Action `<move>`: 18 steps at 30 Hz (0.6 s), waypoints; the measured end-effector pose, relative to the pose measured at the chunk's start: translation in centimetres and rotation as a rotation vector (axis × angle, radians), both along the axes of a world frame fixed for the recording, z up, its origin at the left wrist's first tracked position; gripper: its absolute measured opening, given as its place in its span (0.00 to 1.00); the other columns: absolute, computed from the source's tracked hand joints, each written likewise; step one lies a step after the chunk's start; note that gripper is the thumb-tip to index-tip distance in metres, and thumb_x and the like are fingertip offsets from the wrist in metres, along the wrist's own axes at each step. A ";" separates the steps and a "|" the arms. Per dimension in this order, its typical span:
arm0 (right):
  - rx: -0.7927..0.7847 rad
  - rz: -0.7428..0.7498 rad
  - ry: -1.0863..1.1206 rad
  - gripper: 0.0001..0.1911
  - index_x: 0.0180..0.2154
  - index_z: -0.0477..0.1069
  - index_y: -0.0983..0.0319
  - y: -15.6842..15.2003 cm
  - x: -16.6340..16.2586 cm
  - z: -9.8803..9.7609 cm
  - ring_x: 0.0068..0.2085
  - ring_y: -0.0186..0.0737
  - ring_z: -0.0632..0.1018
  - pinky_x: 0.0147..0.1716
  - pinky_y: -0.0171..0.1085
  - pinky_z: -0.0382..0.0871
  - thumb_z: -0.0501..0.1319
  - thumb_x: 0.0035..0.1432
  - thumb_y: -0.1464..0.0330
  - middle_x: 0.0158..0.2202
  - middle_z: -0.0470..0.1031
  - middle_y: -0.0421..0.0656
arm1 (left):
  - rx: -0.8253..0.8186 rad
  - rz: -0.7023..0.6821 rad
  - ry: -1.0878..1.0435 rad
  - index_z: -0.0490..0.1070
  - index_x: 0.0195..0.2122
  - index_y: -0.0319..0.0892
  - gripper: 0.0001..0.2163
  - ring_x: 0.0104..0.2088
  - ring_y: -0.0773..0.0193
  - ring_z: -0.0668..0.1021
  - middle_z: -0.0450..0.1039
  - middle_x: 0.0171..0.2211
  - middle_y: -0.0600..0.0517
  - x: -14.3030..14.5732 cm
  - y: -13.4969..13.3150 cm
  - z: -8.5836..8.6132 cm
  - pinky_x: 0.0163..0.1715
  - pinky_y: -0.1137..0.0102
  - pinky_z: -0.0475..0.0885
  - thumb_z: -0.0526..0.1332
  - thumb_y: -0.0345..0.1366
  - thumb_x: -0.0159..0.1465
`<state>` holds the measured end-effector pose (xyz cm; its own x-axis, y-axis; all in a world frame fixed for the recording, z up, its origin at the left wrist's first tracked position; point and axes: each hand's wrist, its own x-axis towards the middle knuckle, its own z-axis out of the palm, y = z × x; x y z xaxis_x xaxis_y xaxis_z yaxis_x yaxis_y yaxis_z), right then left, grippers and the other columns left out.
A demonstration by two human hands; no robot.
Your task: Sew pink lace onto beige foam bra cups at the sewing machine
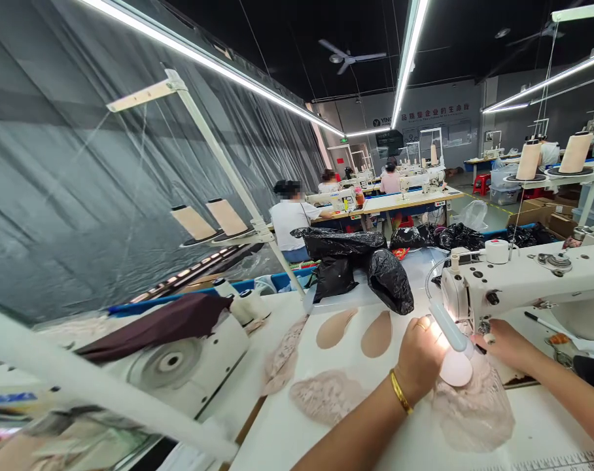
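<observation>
My left hand [419, 356], with a gold bangle and ring, is curled at the needle area of a white sewing machine [523, 278], fingers closed on pale pink lace fabric [473, 409] lying under the machine's lit lamp [451, 340]. My right hand [506, 340] reaches in from the right, fingers bent down onto the same lace beside the needle. Two beige bra cups [358, 330] lie on the white table [326, 438] just left of my left hand. More lace pieces [326, 396] rest nearer the table's front.
Black plastic bags [360, 261] sit at the table's back. Another white machine [179, 363] with dark cloth stands to the left. Thread cones [211, 219] sit on stands. A plastic curtain [81, 176] hangs left. Other workers [292, 219] sit at benches farther back.
</observation>
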<state>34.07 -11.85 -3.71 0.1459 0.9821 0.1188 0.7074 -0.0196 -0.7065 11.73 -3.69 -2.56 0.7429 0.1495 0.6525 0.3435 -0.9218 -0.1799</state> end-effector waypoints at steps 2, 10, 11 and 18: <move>-0.025 0.039 0.001 0.18 0.24 0.67 0.58 -2.1 -0.8 0.1 0.28 0.41 0.71 0.29 0.36 0.62 0.60 0.64 0.58 0.22 0.71 0.38 | -0.036 -0.023 -0.002 0.69 0.28 0.43 0.12 0.31 0.58 0.70 0.69 0.28 0.49 -0.2 -1.0 0.0 0.33 0.63 0.63 0.55 0.22 0.66; 0.065 0.042 -0.113 0.21 0.34 0.69 0.56 -12.3 -2.3 -0.9 0.34 0.41 0.77 0.36 0.37 0.69 0.48 0.78 0.58 0.31 0.76 0.40 | -0.493 -0.448 0.077 0.75 0.35 0.42 0.12 0.33 0.65 0.78 0.77 0.32 0.51 0.6 -3.3 -0.9 0.36 0.71 0.73 0.54 0.28 0.72; 0.133 -0.032 -0.200 0.19 0.39 0.72 0.56 -13.0 -1.6 -1.4 0.38 0.43 0.78 0.40 0.40 0.71 0.47 0.78 0.59 0.35 0.78 0.42 | -0.537 -0.453 0.052 0.76 0.36 0.42 0.12 0.33 0.65 0.79 0.78 0.33 0.50 0.6 -3.2 -0.9 0.36 0.71 0.73 0.54 0.28 0.72; 0.262 -0.278 -0.811 0.20 0.41 0.78 0.62 -16.4 4.3 -6.0 0.41 0.63 0.76 0.44 0.62 0.72 0.47 0.71 0.68 0.39 0.78 0.58 | -0.602 -0.352 0.050 0.79 0.35 0.43 0.10 0.31 0.65 0.79 0.79 0.29 0.53 -0.2 -3.1 -0.3 0.39 0.70 0.75 0.59 0.30 0.71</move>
